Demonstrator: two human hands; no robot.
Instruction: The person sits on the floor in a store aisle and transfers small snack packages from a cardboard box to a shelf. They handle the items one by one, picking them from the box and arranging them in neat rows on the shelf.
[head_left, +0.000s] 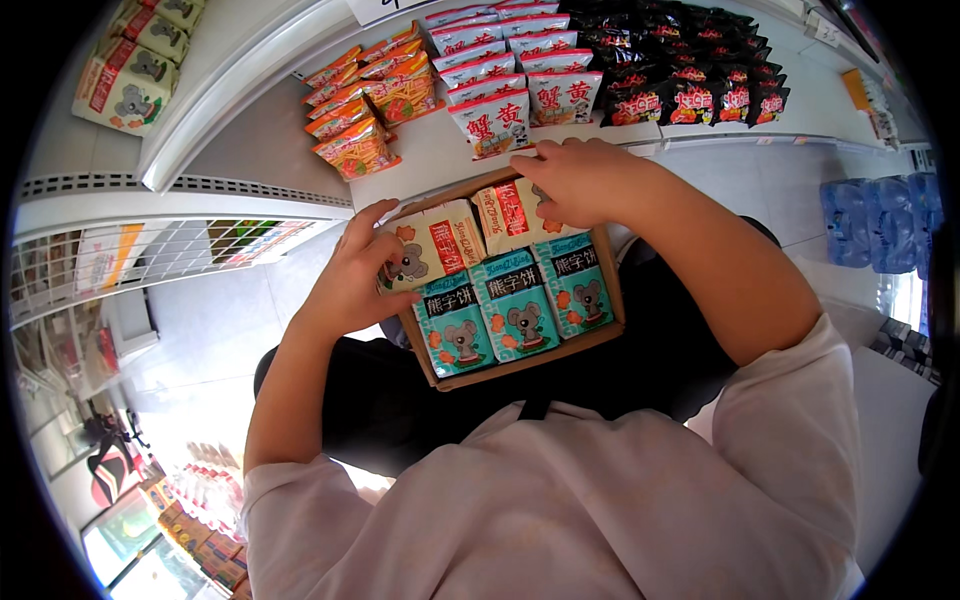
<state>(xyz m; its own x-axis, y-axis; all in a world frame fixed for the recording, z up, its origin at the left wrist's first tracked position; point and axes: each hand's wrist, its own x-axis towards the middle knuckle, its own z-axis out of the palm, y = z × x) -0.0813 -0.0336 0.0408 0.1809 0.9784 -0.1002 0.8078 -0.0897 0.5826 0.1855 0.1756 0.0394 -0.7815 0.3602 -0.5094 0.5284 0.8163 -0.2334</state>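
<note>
An open cardboard box (600, 332) rests at my lap, filled with snack packs. Three teal packs (523, 307) with a cartoon koala lie side by side in its near half. Two cream packs lie across the far half. My left hand (364, 270) grips the left end of the left cream pack (429, 251), thumb at the near edge and fingers over its end. My right hand (577, 180) lies over the right end of the right cream pack (510, 212), its fingertips bent around it; whether it grips firmly I cannot tell.
Beyond the box, a white shelf (427, 160) holds rows of orange noodle-snack bags (356, 150), white-and-red bags (491, 124) and black bags (694, 101). More cream packs (126, 86) stand upper left. A wire-mesh rack (172, 244) is at left, bottled water packs (847, 221) at right.
</note>
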